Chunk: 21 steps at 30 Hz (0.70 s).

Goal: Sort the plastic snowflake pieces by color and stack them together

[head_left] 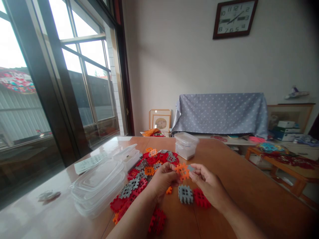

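Over the table, my left hand (165, 179) is closed on the left edge of an orange window-shaped building block (182, 171). My right hand (205, 179) pinches a grey block (191, 167) at the orange one's right side; fingers partly cover it, and I cannot tell whether the two are joined. Just below the hands, a stack of grey window blocks (185, 194) stands beside several red blocks (200, 198). Under my left hand a small orange block (169, 190) shows in part. Left of my hands spreads a heap of red, grey and orange blocks (141, 174).
Clear plastic boxes with lids (99, 186) stand on the table's left side, near a printed sheet (89, 162) and a small plastic packet (48, 196). A lidded clear container (186, 147) is at the back. Windows (84, 66) border the left.
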### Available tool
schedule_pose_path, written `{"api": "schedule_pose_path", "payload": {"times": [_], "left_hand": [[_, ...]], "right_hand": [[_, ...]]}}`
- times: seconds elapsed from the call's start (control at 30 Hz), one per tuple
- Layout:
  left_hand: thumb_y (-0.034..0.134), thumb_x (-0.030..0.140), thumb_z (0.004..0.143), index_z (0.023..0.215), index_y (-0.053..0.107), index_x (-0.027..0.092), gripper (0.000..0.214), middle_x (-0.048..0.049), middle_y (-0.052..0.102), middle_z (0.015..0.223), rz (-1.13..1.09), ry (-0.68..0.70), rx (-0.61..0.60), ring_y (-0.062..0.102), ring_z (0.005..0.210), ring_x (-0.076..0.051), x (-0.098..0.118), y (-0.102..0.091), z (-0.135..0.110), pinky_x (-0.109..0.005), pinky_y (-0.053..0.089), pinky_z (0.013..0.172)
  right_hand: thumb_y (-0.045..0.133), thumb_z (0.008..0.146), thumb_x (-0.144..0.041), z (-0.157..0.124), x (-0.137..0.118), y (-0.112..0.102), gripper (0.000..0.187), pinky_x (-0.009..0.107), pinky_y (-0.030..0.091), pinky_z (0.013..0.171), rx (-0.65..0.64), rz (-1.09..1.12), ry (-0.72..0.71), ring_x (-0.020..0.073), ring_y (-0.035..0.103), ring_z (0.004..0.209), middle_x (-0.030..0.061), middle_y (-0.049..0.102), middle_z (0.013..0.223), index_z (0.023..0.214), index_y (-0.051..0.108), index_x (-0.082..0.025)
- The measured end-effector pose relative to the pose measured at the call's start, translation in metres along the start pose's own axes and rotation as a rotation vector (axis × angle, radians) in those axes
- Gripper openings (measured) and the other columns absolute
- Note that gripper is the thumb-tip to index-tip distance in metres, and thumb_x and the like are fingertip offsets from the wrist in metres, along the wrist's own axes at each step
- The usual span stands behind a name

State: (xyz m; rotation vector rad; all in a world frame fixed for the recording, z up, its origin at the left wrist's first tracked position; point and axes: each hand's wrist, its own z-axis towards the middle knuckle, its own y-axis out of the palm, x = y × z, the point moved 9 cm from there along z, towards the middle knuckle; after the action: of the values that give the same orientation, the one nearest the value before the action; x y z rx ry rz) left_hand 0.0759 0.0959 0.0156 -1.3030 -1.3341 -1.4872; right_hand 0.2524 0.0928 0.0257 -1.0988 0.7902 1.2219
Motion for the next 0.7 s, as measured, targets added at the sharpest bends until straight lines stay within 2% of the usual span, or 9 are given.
{"api": "schedule_pose_path", "payload": {"times": [0.13,0.27,0.37,0.47,0.6,0.7], "left_hand": [[0.087,0.035,0.063,0.087,0.051,0.02,0.047,-0.0005,0.069,0.073,-0.071,-0.06,-0.026,0.069,0.065,-0.016,-0.008,0.005,-0.001,-0.023,0.049,0.062],[0.084,0.03,0.067,0.091,0.053,0.019,0.041,-0.0011,0.068,0.08,0.002,-0.039,-0.1,0.066,0.069,-0.013,-0.01,0.015,-0.005,-0.023,0.048,0.065],[0.08,0.022,0.068,0.111,0.057,0.019,0.048,-0.0059,0.067,0.102,0.195,0.113,-0.108,0.062,0.075,-0.012,0.003,0.014,-0.008,-0.022,0.046,0.065],[0.075,0.016,0.071,0.133,0.056,0.024,0.065,-0.0102,0.061,0.127,0.519,0.307,-0.114,0.062,0.09,-0.016,0.02,0.015,-0.015,-0.028,0.05,0.075],[0.068,0.013,0.075,0.135,0.06,0.027,0.062,-0.0093,0.062,0.129,0.827,0.493,-0.165,0.06,0.113,-0.024,0.036,0.022,-0.024,-0.035,0.046,0.099],[0.064,0.018,0.081,0.132,0.062,0.026,0.051,-0.0097,0.065,0.126,0.945,0.518,-0.174,0.061,0.115,-0.026,0.04,0.024,-0.025,-0.035,0.047,0.098]], "right_hand": [[0.061,0.09,-0.057,-0.003,-0.002,0.01,0.046,0.031,0.051,0.074,-0.091,0.055,0.043,0.02,0.063,0.081,0.005,0.071,0.095,0.118,0.064,-0.02],[0.059,0.091,-0.055,-0.006,-0.004,0.015,0.041,0.028,0.046,0.067,-0.129,0.111,0.094,0.0163,0.058,0.073,0.0032,0.071,0.091,0.111,0.066,-0.02],[0.061,0.089,-0.055,-0.006,0.0,0.013,0.043,0.026,0.042,0.063,-0.128,0.11,0.138,0.0141,0.055,0.068,0.0017,0.07,0.089,0.114,0.067,-0.02],[0.062,0.088,-0.056,-0.006,0.002,0.014,0.046,0.026,0.04,0.061,-0.153,0.1,0.158,0.0132,0.052,0.064,-0.0003,0.068,0.081,0.116,0.069,-0.02],[0.062,0.087,-0.056,-0.006,0.004,0.016,0.046,0.026,0.041,0.061,-0.176,0.094,0.164,0.0138,0.052,0.063,-0.0011,0.066,0.076,0.115,0.071,-0.02],[0.061,0.087,-0.057,-0.007,0.003,0.018,0.046,0.026,0.041,0.06,-0.192,0.09,0.156,0.0146,0.053,0.064,-0.0007,0.066,0.074,0.112,0.072,-0.02]]}}
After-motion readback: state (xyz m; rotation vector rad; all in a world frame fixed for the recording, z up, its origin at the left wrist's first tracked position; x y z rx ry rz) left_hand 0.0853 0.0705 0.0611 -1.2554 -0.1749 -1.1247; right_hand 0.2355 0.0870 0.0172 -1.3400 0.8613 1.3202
